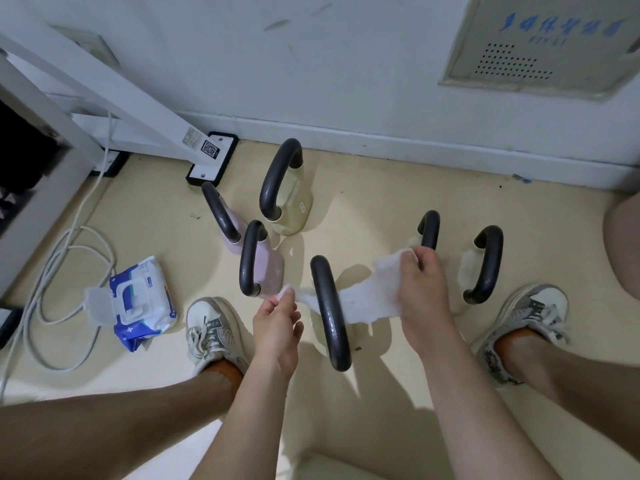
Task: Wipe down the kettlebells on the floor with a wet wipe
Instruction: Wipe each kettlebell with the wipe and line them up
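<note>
Both hands stretch one wet wipe (pixel 360 299) behind the nearest kettlebell (pixel 329 313) handle.

Left fingers (pixel 285 296) pinch one end, right fingers (pixel 412 258) clamp the other, taut for rubbing; five more kettlebells wait beyond, wipe pack (pixel 145 306) leftward.

White wet wipe (pixel 363 299) at centre. Black handles on all kettlebells; pale yellow body (pixel 294 209) at 12 o'clock, pale pink bodies (pixel 270 268) at 10 o'clock. Blue-and-white wipes pack (pixel 145 306) with small white stars, translucent lid, at 9 o'clock. White and grey mesh sneakers (pixel 211 327), orange socks (pixel 225 370) at the ankles. Cream floor (pixel 381 188). White wall (pixel 242 64) at 12 o'clock; beige perforated panel (pixel 533 43) with blue lettering at 1 o'clock. White cable (pixel 52 271) at 9 o'clock.
</note>
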Demonstrator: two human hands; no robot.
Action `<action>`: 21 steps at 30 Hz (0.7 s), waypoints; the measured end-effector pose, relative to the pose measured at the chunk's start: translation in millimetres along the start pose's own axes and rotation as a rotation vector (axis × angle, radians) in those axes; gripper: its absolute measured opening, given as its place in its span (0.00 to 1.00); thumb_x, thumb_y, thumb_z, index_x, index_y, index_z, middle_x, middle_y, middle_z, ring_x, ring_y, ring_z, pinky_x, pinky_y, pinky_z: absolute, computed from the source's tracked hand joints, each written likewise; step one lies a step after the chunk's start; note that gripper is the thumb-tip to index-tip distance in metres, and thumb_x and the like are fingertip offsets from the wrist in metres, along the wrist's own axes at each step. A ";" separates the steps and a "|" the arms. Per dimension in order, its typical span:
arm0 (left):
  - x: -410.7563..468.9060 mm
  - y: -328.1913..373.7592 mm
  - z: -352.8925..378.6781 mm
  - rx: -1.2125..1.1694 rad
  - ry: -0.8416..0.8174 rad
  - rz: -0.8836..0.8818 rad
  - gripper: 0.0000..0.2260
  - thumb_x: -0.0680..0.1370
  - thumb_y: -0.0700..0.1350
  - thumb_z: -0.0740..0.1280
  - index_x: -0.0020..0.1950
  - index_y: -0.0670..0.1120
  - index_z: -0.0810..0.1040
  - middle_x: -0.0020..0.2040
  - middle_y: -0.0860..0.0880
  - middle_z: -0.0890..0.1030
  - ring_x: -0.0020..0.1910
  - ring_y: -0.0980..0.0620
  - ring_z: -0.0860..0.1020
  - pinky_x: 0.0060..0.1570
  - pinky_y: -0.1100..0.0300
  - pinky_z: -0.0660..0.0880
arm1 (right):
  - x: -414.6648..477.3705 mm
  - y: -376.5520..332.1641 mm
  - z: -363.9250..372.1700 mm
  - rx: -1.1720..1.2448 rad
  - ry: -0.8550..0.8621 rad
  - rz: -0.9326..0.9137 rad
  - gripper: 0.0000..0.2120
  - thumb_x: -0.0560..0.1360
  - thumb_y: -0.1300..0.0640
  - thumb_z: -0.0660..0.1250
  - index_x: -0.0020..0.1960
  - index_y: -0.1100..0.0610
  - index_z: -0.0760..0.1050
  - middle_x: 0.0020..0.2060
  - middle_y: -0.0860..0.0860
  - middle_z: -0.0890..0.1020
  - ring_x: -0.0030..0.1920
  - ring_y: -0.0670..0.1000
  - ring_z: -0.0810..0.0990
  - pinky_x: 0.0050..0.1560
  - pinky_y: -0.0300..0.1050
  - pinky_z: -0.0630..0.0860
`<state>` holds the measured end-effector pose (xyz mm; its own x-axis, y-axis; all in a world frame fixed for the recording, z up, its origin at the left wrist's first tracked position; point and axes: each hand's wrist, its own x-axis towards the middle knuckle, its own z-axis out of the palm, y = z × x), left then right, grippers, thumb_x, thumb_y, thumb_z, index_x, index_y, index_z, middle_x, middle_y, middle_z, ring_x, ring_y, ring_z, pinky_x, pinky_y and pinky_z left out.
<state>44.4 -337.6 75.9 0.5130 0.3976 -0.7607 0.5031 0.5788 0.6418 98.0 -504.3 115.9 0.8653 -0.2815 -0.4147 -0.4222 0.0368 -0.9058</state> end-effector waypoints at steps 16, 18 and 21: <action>2.2 9.7 -16.9 0.173 -0.249 -0.027 0.09 0.81 0.43 0.62 0.46 0.42 0.80 0.44 0.42 0.81 0.38 0.49 0.80 0.40 0.57 0.76 | -49.7 7.1 35.1 -0.521 -0.811 -0.059 0.26 0.72 0.61 0.59 0.64 0.37 0.68 0.63 0.46 0.75 0.58 0.52 0.77 0.58 0.55 0.78; 5.1 3.9 -19.2 0.177 -0.149 0.010 0.09 0.81 0.40 0.62 0.45 0.41 0.79 0.42 0.42 0.80 0.37 0.48 0.77 0.40 0.57 0.76 | -42.5 4.6 31.1 -0.366 -0.582 -0.036 0.26 0.71 0.65 0.59 0.55 0.34 0.72 0.59 0.47 0.77 0.51 0.56 0.82 0.47 0.58 0.82; 5.5 -0.2 -18.1 0.226 -0.058 0.064 0.06 0.81 0.43 0.64 0.46 0.44 0.78 0.42 0.46 0.79 0.39 0.50 0.76 0.47 0.53 0.74 | -24.2 2.7 20.2 -0.511 -0.270 -0.145 0.15 0.77 0.59 0.59 0.57 0.41 0.73 0.53 0.45 0.78 0.47 0.52 0.82 0.47 0.50 0.79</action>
<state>34.5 -322.7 69.9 0.5848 0.3829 -0.7151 0.6079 0.3769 0.6989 81.5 -478.0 121.7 0.9338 0.0069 -0.3577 -0.3130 -0.4686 -0.8261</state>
